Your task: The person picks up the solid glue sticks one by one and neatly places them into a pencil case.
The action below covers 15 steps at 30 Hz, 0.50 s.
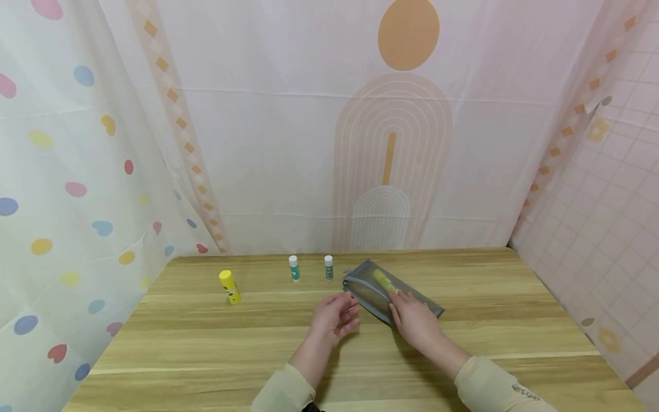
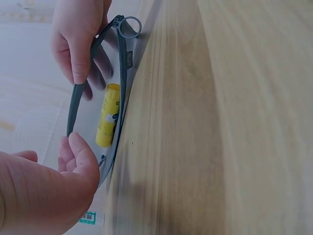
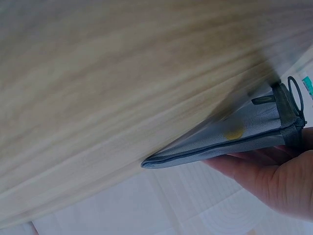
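Note:
A grey mesh zip pouch [image 1: 423,302] lies slanted on the table, its mouth spread apart in the left wrist view. Inside it, a yellow glue stick [image 2: 107,117] shows. My right hand [image 1: 414,323] grips the pouch's rim, thumb on one side and fingers behind the mesh. At the other end of that rim, my left hand [image 1: 332,319] pinches the edge between thumb and fingertips. A ring pull [image 2: 130,27] hangs at the pouch's corner near the right hand.
Two small green glue sticks with white caps stand left of the pouch, one nearer [image 1: 329,269] and one farther [image 1: 294,269]. A larger yellow glue stick [image 1: 230,288] stands at the left. Patterned curtains [image 1: 278,171] border the wooden table [image 1: 206,355].

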{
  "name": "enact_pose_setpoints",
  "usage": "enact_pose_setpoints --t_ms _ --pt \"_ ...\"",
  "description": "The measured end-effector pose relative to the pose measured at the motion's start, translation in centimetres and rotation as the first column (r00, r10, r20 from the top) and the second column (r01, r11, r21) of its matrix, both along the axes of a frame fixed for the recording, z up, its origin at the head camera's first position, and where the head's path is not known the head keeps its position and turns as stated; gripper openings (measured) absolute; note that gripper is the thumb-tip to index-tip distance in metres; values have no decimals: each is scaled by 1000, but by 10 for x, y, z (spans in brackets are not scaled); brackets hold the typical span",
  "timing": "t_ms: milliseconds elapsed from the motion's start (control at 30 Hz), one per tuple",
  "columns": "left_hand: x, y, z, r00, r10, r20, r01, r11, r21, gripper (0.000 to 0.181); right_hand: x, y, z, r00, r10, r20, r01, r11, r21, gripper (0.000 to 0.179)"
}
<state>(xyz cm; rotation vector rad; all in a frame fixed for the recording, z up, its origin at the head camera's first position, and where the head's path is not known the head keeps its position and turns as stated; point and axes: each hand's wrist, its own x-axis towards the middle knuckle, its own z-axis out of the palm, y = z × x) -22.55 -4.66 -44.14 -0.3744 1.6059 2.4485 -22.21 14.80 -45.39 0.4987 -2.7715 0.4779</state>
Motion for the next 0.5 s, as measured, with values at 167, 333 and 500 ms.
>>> enact_pose_setpoints --t_ms 167,333,500 --pt "3 -2 3 1000 3 -12 -3 1000 -15 36 0 0 1 1000 3 11 -3 1000 -8 30" --pt "6 -6 7 999 23 -36 -24 999 -33 33 1 1 2 1000 2 8 -2 1000 -3 29" --pt "7 -11 10 998 36 -52 -38 999 -37 26 0 1 1 1000 1 -1 -1 1000 -4 29"
